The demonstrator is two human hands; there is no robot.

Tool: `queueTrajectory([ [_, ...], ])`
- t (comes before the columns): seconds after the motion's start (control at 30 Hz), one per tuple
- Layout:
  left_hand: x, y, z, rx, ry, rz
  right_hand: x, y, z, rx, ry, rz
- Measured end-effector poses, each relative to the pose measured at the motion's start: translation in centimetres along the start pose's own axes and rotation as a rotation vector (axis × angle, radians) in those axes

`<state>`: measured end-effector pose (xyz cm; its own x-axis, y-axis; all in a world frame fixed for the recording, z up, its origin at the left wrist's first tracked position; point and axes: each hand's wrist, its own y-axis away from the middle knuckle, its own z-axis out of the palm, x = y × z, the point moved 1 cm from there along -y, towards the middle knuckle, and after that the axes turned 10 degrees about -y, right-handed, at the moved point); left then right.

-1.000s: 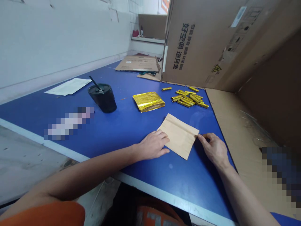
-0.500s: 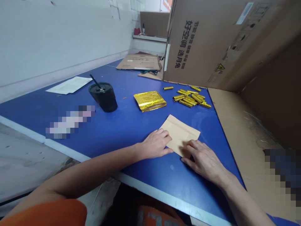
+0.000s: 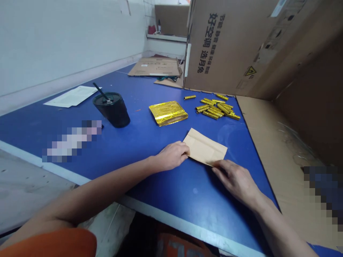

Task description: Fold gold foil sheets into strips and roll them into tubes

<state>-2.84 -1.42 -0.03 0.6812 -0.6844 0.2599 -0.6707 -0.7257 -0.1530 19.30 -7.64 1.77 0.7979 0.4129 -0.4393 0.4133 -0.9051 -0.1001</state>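
Note:
A piece of tan paper (image 3: pixel 205 145) lies in front of me, its near edge slightly raised. My left hand (image 3: pixel 173 155) is closed on its left corner, fingers curled around the edge. At the near right edge, my right hand (image 3: pixel 235 176) pinches the paper between thumb and fingers. Just beyond the paper sits a flat stack of gold foil sheets (image 3: pixel 168 112). Farther right, several small rolled gold foil tubes (image 3: pixel 217 109) lie in a loose heap, with a single gold tube (image 3: pixel 190 97) apart from them.
A black tumbler with a straw (image 3: pixel 114 110) stands to the left on the blue table (image 3: pixel 128 142). Behind it are white papers (image 3: pixel 71 96), and flat cardboard (image 3: pixel 155 67) lies at the back. A large cardboard box wall (image 3: pixel 227 43) rises along the right side.
My left fingers went from resting over the paper to closed on its left corner. My right hand now pinches the near edge, which has lifted slightly. The view shifted a little.

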Motion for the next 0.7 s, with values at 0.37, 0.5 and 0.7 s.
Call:
queueTrajectory([
  [0.37,-1.0,-0.6,-0.3,0.011,0.289,-0.238,0.7,-0.7,0.7,0.148,-0.062,0.207],
  [0.5,-1.2,-0.7,-0.1,0.019,0.273,-0.281,0.6,-0.7,0.9,0.139,-0.027,0.273],
  [0.7,-1.0,-0.9,0.2,-0.001,0.139,-0.297,0.4,-0.9,1.0,0.142,-0.019,0.323],
])
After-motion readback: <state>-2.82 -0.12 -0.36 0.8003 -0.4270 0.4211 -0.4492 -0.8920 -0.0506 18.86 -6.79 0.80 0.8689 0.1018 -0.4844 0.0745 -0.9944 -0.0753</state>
